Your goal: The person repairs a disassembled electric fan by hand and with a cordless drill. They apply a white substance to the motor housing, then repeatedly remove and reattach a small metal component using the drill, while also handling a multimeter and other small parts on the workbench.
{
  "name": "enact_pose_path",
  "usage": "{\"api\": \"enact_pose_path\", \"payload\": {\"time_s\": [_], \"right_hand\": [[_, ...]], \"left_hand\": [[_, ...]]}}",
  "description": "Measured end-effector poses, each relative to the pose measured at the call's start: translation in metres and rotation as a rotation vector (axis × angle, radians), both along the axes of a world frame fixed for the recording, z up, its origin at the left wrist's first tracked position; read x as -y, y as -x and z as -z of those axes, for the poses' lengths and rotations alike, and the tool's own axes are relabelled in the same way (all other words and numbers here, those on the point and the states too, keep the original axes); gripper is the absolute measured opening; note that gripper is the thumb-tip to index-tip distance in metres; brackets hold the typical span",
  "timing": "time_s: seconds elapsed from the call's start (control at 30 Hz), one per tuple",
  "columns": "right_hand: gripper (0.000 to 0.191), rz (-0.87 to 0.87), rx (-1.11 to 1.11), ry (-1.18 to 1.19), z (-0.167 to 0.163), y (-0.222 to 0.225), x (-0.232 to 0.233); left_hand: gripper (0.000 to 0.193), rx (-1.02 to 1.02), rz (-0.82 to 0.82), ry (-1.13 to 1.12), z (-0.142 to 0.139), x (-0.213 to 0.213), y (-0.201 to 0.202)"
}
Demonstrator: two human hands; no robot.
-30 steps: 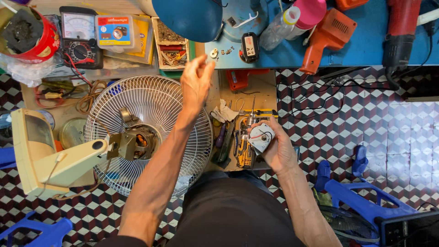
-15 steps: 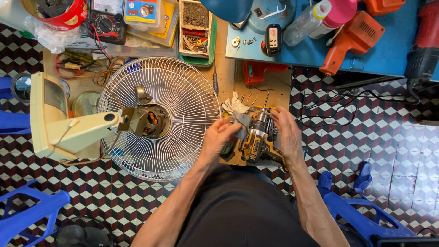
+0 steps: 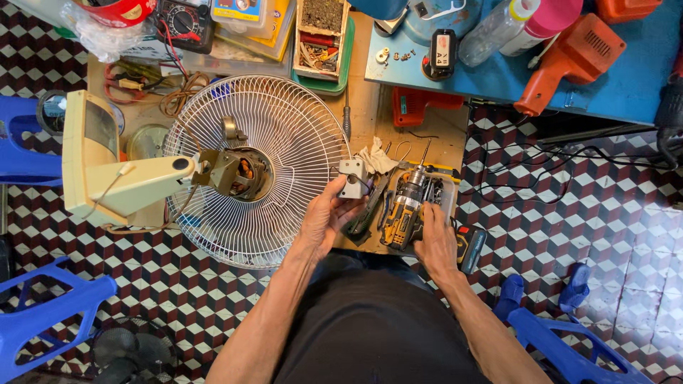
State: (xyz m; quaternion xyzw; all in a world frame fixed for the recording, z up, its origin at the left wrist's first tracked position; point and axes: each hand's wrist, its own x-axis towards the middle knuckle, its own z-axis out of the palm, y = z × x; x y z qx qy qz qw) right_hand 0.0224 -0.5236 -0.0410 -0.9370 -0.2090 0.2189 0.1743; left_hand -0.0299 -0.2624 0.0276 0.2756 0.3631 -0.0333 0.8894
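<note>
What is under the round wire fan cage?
Through the wire fan cage you can see the checkered floor and a bit of brown board. The fan motor sits on top, hiding what lies beneath its middle.

floor (image 3: 583, 213): checkered tiles | on it: board (image 3: 370, 121), blue stools (image 3: 50, 313)

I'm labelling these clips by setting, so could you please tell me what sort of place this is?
Probably a small appliance repair workshop. A fan lies opened up, its motor bare; a multimeter and a parts tray sit nearby. The left hand holds a small grey part; the right hand rests on a cordless drill.
</note>
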Motion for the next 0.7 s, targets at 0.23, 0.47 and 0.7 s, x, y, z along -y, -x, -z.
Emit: {"api": "enact_pose_path", "payload": {"time_s": [0.23,0.47,0.7], "right_hand": [[0.079,0.046,0.176,-0.191,-0.055,0.019,0.023],[0.029,0.670,0.044,-0.452,-0.112,0.058,0.071],[0.030,0.811,-0.011,-0.480,-0.114,0.075,0.096]], "left_hand": [[0.056,-0.032,0.081,0.019,0.021,0.007,-0.009],[0.056,0.034,0.269,-0.100,0.071,0.057,-0.035],[0.060,-0.030,0.446,-0.277,0.098,0.091,-0.052]]}}
